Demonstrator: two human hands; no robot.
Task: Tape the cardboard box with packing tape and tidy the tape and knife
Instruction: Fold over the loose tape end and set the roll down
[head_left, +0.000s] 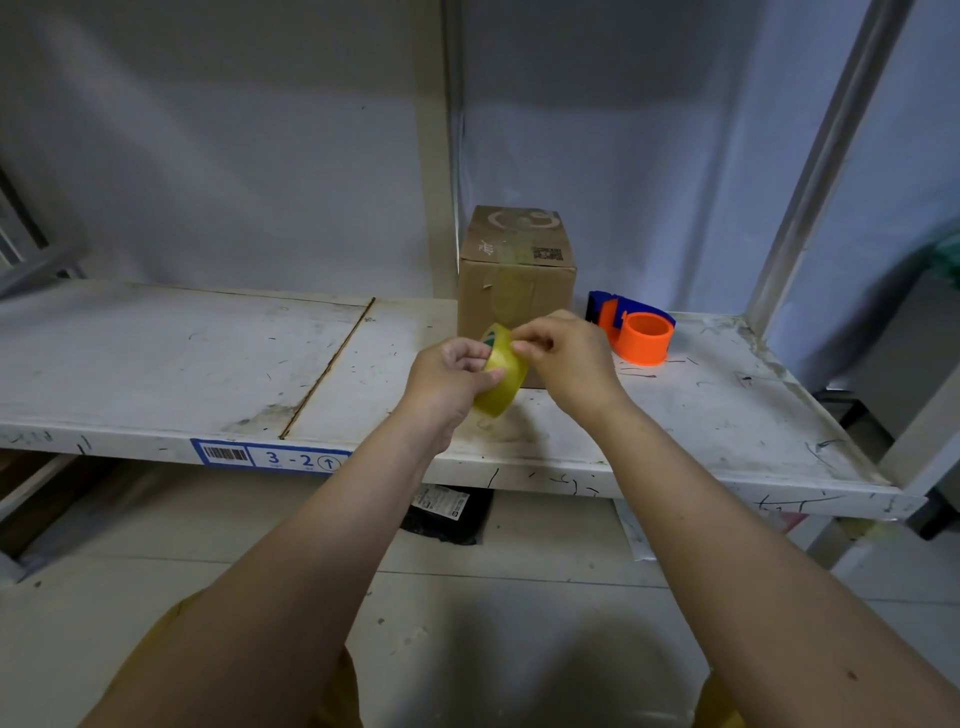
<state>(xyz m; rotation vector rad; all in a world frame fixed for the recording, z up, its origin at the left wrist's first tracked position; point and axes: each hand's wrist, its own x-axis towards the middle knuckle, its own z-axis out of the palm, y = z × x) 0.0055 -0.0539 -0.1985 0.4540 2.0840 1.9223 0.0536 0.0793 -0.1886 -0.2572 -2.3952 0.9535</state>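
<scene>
- Left hand (451, 375) grips the yellow tape roll (501, 379) in mid frame.
- Right hand (563, 358) pinches the roll's top edge.
- Cardboard box (517, 270) stands just behind on the shelf (208, 364).

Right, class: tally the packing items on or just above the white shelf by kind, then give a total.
Brown cardboard box: 1
Yellowish clear packing tape roll, held in both hands: 1
Orange and blue plastic tape dispenser: 1
Total: 3
</scene>
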